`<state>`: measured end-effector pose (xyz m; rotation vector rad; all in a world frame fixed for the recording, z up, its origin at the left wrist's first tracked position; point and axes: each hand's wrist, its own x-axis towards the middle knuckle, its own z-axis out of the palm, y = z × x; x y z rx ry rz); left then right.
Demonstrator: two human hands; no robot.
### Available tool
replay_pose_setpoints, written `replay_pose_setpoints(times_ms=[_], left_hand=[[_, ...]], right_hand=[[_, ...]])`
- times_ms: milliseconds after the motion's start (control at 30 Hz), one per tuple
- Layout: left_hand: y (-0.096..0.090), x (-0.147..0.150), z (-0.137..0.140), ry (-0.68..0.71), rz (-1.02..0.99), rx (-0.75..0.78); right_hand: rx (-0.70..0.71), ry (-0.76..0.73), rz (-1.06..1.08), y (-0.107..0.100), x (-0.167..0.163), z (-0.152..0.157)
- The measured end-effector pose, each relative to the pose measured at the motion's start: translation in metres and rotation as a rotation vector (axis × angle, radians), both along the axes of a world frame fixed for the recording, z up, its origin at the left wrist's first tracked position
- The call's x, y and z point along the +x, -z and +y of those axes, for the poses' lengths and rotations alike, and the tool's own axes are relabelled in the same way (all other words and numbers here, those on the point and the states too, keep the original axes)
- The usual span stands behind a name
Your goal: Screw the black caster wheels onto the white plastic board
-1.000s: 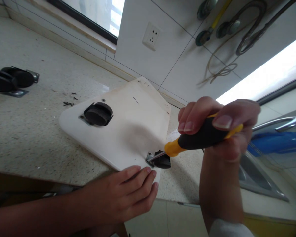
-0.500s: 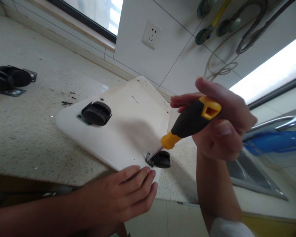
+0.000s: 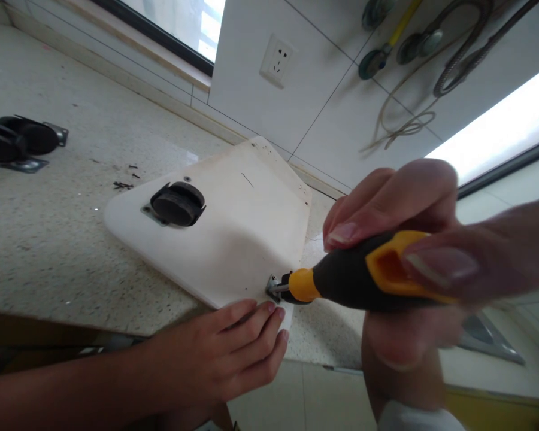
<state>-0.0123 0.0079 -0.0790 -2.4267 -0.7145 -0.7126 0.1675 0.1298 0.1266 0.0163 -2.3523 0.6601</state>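
A white board (image 3: 233,239) lies across the speckled counter. One black caster (image 3: 178,203) stands on its left part. Another caster (image 3: 296,297), with its metal plate at the board's near right corner, is mostly hidden behind a screwdriver. My right hand (image 3: 404,239) is closed around the yellow and black handle of this screwdriver (image 3: 341,275), its thumb along the handle. The screwdriver's tip is at the plate. My left hand (image 3: 238,347) grips the board's near edge beside that plate, fingertips on top and thumb out of sight.
Loose black casters (image 3: 22,140) lie on the counter (image 3: 49,239) at the left. Several dark screws (image 3: 123,185) are scattered by the board. A socket (image 3: 277,61) and hoses (image 3: 460,66) are on the tiled wall. Part of a sink (image 3: 489,338) shows at the right.
My right hand has swung lower and to the right, tilting the screwdriver closer to level and bringing the thumb onto the handle's end. The left hand and board stay in place.
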Motion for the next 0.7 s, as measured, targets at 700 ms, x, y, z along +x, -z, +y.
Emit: replay_pose_setpoints(times_ms=[700], left_hand=[[-0.007, -0.003, 0.0, -0.006, 0.039, 0.015]], right_hand=[[-0.082, 0.023, 0.118, 0.019, -0.006, 0.012]])
